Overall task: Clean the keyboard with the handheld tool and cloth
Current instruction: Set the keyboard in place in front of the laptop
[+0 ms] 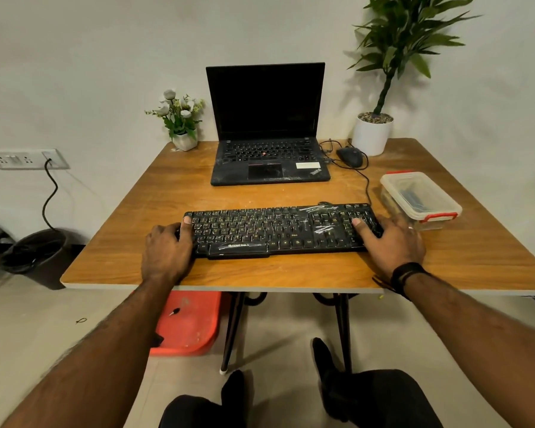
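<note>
My left hand [167, 248] and right hand [389, 242] grip the ends of the keyboard [280, 228] at the frame's center, thumbs on top.

Both hands grip the black keyboard [280, 230] ends on the wooden bench [167, 193], left hand [167, 247] and right hand [389, 239] thumbs on keys.

keyboard [278, 230]: I see black, pale key legends
table [173, 193]: I read orange-brown wood grain; pale edge
laptop [267, 143]: black; a red dot among its keys
mouse [349, 156]: black
box [420, 197]: clear; red clips; something blue inside
tall plant's pot [372, 134]: white; green leaves
small flowers [178, 111]: white; green leaves
stool [186, 322]: I see red-orange
wristband [405, 274]: black
</note>
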